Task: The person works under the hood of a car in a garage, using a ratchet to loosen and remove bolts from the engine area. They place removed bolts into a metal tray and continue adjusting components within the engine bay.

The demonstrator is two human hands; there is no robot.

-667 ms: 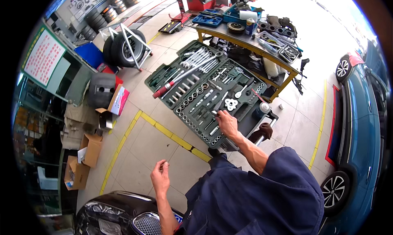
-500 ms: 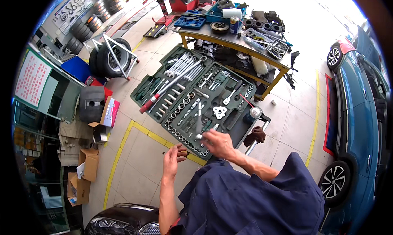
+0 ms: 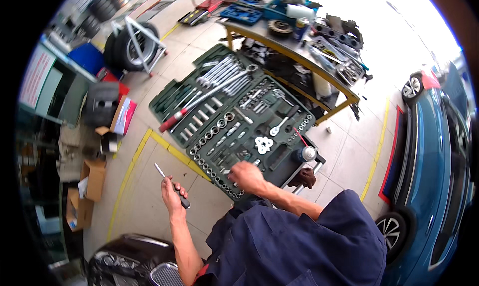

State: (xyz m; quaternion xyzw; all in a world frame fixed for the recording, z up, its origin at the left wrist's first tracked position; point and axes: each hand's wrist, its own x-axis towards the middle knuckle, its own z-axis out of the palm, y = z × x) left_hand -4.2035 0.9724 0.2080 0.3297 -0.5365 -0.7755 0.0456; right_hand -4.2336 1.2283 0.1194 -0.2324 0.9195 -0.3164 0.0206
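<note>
Driver [image 3: 159, 170] is grasped by its dark handle [image 3: 185, 203] in my left hand [image 3: 171, 196]: apparently unpacked, not yet applied. My right hand [image 3: 247, 178] is over the tool case [image 3: 275, 157]; blurred, so I cannot tell its grip. Large sockets [image 3: 215, 130], then wrenches [image 3: 219, 73], remain seated farther out.

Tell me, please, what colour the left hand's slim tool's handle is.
The slim tool's handle is black; see the head view.

Car repair workshop around me: blue car [image 3: 431, 151] far right, racked tires [image 3: 121, 49] upper left, greasy-parts bench [image 3: 299, 49] top, tool case [image 3: 273, 157] centre.
</note>
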